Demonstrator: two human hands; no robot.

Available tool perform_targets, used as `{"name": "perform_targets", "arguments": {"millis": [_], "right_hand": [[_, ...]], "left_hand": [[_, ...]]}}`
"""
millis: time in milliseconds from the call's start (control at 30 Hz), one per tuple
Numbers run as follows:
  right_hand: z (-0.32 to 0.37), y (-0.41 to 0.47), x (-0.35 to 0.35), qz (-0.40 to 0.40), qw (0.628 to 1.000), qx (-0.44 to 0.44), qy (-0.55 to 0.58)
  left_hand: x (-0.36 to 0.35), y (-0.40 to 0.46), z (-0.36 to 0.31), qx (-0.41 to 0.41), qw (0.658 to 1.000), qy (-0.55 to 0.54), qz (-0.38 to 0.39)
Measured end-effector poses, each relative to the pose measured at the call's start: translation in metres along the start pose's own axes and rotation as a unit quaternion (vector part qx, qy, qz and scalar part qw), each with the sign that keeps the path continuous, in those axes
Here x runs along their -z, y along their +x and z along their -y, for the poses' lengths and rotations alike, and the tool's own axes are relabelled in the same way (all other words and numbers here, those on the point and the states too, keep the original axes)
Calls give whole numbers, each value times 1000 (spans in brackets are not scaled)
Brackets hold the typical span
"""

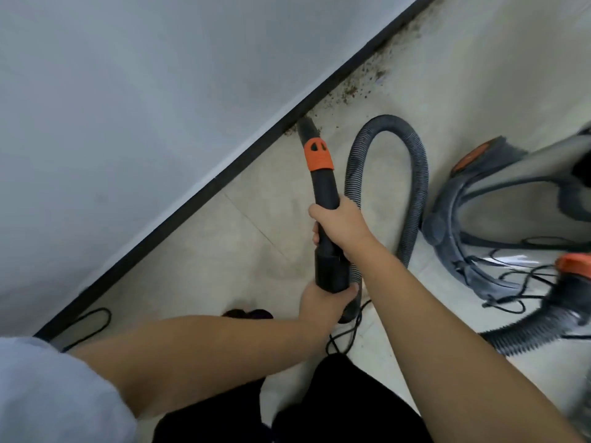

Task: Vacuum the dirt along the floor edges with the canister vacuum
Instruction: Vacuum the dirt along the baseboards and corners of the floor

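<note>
Both hands hold the black wand [324,199] — the right hand [340,223] wrapped round its middle, the left hand [323,302] clasping the lower end where the hose [415,174] joins. Its nozzle [307,127] sits at the dark baseboard [204,187], with dirt [355,87] strewn further along the edge. Best to keep the tip low and tight to the baseboard, drawing slowly toward that dirt — minding hose slack from the canister vacuum [499,219].
</note>
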State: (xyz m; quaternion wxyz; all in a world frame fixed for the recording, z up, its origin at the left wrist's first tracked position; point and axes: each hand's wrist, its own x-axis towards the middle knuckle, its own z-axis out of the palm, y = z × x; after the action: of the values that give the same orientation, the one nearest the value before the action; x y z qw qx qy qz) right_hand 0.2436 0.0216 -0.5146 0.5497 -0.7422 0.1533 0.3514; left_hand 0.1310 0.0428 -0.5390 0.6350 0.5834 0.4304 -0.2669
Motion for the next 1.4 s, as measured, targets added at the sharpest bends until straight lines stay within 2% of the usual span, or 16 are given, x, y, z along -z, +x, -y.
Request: {"name": "perform_targets", "arguments": {"millis": [167,400,633,800,1033,1167,1400], "right_hand": [[103,-109,23,2,999,30,27],[272,-260,101,-46,990,108,72],[378,-333,180,-107,973,164,123],[413,-341,200,-95,966,184,153],[465,-295,205,-67,969,176,161],[502,-250,216,-92,966,154,186],[546,-181,253,-140,949,94,265]], "left_hand": [[14,-128,-69,-40,999,26,-3],[19,-310,-211,-176,970,150,78],[-29,-407,-312,-280,939,180,81],[-39,-419,-349,-316,926,194,66],[-31,-374,-406,-319,930,171,61],[-31,-341,-458,-320,930,159,84],[-42,-296,-546,-314,909,241,130]]}}
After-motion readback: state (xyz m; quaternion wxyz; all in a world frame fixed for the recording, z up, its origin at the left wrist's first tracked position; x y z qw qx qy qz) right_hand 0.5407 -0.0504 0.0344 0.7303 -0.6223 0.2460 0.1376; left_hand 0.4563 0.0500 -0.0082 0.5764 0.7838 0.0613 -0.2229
